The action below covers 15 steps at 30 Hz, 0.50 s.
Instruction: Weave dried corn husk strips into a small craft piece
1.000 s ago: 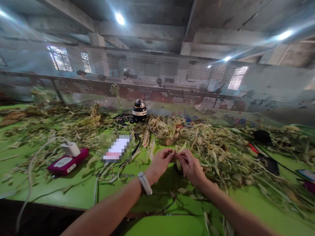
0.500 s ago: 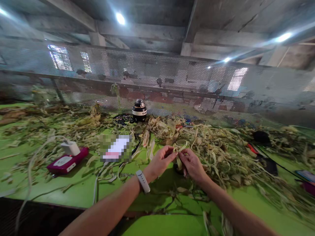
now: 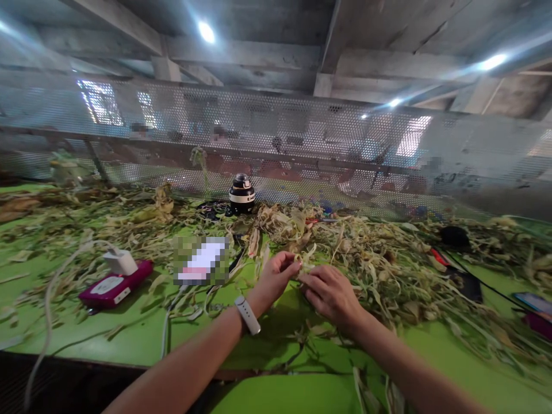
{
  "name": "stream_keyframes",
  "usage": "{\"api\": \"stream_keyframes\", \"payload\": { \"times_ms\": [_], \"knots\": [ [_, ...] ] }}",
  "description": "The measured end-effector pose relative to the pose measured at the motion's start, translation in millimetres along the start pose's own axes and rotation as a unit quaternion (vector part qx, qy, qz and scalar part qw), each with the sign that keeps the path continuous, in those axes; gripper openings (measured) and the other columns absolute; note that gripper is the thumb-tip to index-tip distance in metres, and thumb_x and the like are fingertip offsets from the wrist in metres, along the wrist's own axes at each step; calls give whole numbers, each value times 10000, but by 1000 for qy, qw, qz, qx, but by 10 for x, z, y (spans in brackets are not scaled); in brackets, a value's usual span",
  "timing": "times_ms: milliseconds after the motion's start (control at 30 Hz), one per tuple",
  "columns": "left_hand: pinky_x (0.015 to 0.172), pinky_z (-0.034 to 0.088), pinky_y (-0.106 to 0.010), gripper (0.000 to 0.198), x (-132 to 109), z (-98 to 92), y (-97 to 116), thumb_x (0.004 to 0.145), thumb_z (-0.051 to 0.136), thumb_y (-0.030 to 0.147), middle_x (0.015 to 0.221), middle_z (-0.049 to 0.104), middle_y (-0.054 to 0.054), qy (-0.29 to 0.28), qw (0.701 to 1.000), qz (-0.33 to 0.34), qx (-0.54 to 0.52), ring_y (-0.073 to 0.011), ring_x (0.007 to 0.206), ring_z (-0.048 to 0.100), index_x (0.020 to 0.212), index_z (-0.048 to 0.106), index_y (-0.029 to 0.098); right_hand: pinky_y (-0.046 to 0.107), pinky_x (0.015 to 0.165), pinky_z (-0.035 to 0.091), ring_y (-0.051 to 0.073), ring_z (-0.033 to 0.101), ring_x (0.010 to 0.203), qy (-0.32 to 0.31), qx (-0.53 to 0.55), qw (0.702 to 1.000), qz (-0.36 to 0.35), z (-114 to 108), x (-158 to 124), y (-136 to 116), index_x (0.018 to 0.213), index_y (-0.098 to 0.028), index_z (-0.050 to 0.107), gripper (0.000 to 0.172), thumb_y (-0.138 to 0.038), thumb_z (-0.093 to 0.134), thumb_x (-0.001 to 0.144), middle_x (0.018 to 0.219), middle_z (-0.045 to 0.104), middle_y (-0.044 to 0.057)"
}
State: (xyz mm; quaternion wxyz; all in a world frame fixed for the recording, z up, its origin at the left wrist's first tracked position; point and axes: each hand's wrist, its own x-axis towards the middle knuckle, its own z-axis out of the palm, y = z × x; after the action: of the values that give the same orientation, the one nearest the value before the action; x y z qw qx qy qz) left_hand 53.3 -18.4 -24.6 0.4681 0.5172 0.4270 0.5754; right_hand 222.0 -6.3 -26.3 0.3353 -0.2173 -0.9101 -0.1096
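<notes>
Pinching a thin, pale-green plant strip [image 3: 306,267] above the smooth green table [image 3: 259,397]: left hand [image 3: 276,280], fingers curled. Right hand [image 3: 331,292] at the strip, fingers bent, thumb hidden, grip unclear; turned more palm-down than earlier.

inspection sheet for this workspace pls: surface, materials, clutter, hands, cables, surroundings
Surface: green table, strewn with dried plant strips
Job's things: pale plant piece at the fingertips, partly hidden
Clutter: black container, purple block with white plug on top
Hands: left hand and right hand pinching the plant piece
Cables: white cable from the plug; black cable at right
Surroundings: perforated screen behind; ceiling light on
</notes>
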Motion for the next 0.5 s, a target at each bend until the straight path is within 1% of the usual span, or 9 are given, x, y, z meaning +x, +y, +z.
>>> {"api": "stream_keyframes", "payload": {
  "times_ms": [33,100,167,233,267,300,367,433,500],
  "knots": [
    [681,424,-252,249,-2,-2,-6,692,641,360,734,576,-2,-1,1000,13,28,-128,699,521,798,570,145,297,665,444,178,563,740,3,0,1000,-14,-2,5,-13,992,-224,623,193,-173,518,838,820,628,47],
    [703,432,-262,211,-5,-8,-22,719,614,342,757,586,-11,-8,995,43,86,-141,724,533,809,571,155,287,649,436,169,555,724,23,9,1000,-12,0,11,-26,927,-228,647,154,-191,515,857,799,625,42],
    [708,440,-262,202,-11,-11,-43,738,599,336,791,595,-24,-32,989,72,122,-150,748,543,837,575,163,298,689,436,173,557,767,70,17,997,32,6,15,-15,888,-232,657,130,-233,529,863,842,622,49],
    [699,451,-259,221,-18,-10,-66,754,586,355,833,600,-40,-72,986,84,127,-156,777,551,869,578,167,321,746,429,188,557,837,118,26,988,97,16,22,17,846,-231,655,123,-278,543,861,908,615,60],
    [699,457,-260,237,-21,-9,-76,759,581,369,848,599,-46,-91,985,83,121,-158,788,552,881,578,167,331,767,422,193,556,859,132,31,983,127,20,27,37,825,-227,647,130,-293,541,863,921,615,61],
    [707,461,-264,255,-24,-7,-83,764,578,383,859,598,-50,-108,984,80,113,-159,795,552,895,578,165,337,778,414,194,558,857,137,34,978,151,24,32,56,807,-222,634,143,-302,532,867,908,621,59],
    [732,461,-278,294,-30,-3,-86,768,575,401,874,594,-55,-134,983,71,101,-159,802,548,935,574,158,332,765,402,185,563,795,121,35,975,183,31,42,82,776,-215,602,170,-313,509,880,816,633,41],
    [747,456,-285,320,-42,2,-73,770,577,401,884,586,-53,-148,984,56,87,-157,805,541,972,564,153,313,723,396,174,553,712,97,40,973,204,37,50,83,747,-213,570,204,-328,483,891,712,620,20],
    [757,448,-285,315,-58,11,-57,775,574,397,878,575,-41,-153,986,38,61,-153,811,532,980,555,157,294,689,395,169,540,674,80,58,969,225,43,58,62,723,-212,543,236,-339,452,901,671,604,14]
  ]
}}
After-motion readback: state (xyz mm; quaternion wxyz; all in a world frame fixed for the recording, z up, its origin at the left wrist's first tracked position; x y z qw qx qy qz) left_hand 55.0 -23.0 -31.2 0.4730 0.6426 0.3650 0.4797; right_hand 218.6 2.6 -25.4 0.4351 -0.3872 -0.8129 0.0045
